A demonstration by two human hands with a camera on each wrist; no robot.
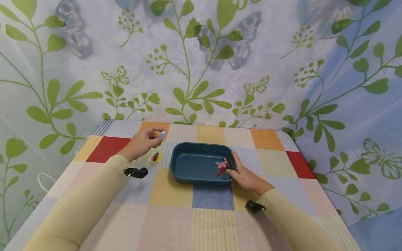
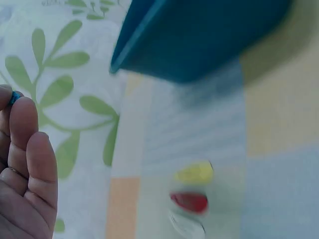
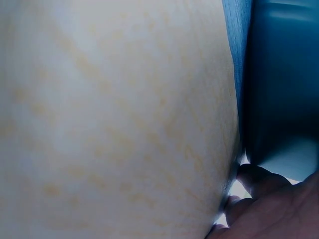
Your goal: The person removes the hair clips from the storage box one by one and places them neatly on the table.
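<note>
My left hand (image 1: 140, 143) is raised at the left of a dark teal tray (image 1: 201, 181) and pinches a small blue hair clip (image 1: 162, 134) between thumb and forefinger. In the left wrist view only a bit of that clip (image 2: 15, 97) peeks out among the fingertips. Below this hand, a white clip (image 1: 151, 156), a red clip (image 1: 155, 156) and a yellow clip (image 1: 159, 158) lie side by side on the cloth. My right hand (image 1: 248, 177) grips the tray's right end, thumb over the rim. Near that thumb, several colourful clips (image 1: 222, 163) are piled inside the tray.
A patchwork-patterned cloth (image 1: 176, 223) covers the table. Behind it hangs a leaf-and-butterfly curtain (image 1: 201, 69), which also runs along both sides. Black wrist devices (image 1: 136, 172) sit under both sleeves. A white cable (image 1: 42, 181) loops by the left table edge.
</note>
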